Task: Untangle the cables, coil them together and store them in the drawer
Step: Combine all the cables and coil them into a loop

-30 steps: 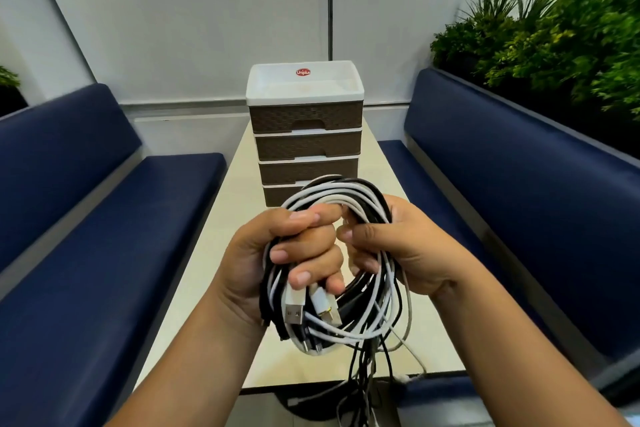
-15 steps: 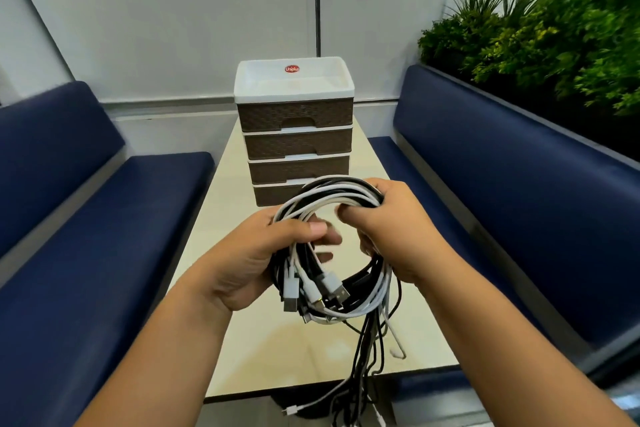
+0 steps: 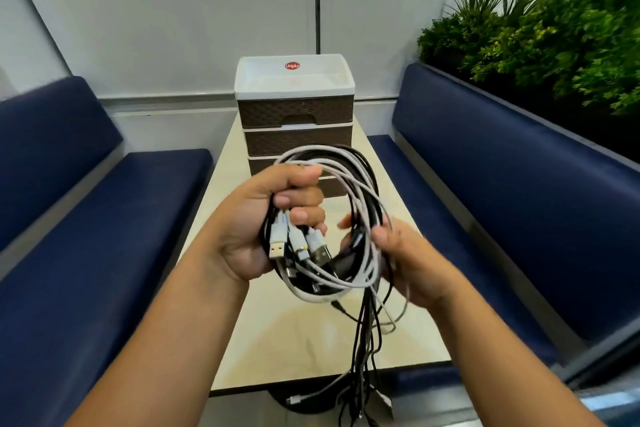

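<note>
Right now your left hand [image 3: 256,229] has its grip clenched tight around one side of the coiled bundle of white and black cables [image 3: 332,218], with several silver USB plugs [image 3: 301,246] poking out below your fingers. Your right hand [image 3: 408,263] has the coil's opposite side in a loose, blurred grip. Loose cable ends [image 3: 363,350] hang past the edge of the pale beige counter [image 3: 304,340]. Farther back on it stands the brown-and-white plastic drawer unit [image 3: 296,107], every visible drawer closed.
</note>
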{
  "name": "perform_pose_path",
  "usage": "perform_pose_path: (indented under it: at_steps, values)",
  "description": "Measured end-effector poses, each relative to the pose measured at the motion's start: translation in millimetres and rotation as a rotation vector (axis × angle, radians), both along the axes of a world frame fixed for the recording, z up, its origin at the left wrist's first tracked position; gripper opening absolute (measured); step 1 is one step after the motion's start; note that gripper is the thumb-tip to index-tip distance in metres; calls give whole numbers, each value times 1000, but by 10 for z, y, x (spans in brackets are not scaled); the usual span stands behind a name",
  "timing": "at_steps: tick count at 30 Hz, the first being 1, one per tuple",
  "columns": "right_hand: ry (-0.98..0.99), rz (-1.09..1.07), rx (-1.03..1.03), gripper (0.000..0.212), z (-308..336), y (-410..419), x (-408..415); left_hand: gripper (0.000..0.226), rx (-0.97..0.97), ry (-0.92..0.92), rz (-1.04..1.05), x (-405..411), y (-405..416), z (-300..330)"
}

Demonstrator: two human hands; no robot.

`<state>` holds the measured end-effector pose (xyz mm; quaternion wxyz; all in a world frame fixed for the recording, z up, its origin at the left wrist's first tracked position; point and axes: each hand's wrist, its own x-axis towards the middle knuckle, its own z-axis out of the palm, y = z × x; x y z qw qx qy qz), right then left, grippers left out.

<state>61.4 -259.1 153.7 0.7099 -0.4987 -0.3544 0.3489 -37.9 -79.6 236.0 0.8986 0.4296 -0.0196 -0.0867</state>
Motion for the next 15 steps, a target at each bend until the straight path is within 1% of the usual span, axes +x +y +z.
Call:
perform_pose_path:
  at_steps: [2, 4, 5, 6, 8, 12, 15]
  values:
    - [-54, 20, -95, 44, -261, -26, -99, 34, -80, -22, -21, 9, 95, 49]
    - [-49, 23, -205, 18, -522, -29, -225, 36, -186, -40, -74, 22, 216, 87]
    - [-28, 19, -251, 10, -639, -24, -293, 36, -220, -47, -87, 30, 266, 104]
    - [-2, 4, -286, 7, -742, -20, -352, 35, -238, -51, -78, 36, 309, 124]
    - [-8, -69, -353, 14, -882, -20, -443, 34, -263, -42, 17, 47, 355, 167]
    - [-181, -174, -499, 22, -945, -24, -550, 32, -318, 5, 373, 88, 363, 186]
    - [-258, -252, -616, 24, -925, 35, -609, 36, -376, 39, 573, 151, 333, 98]
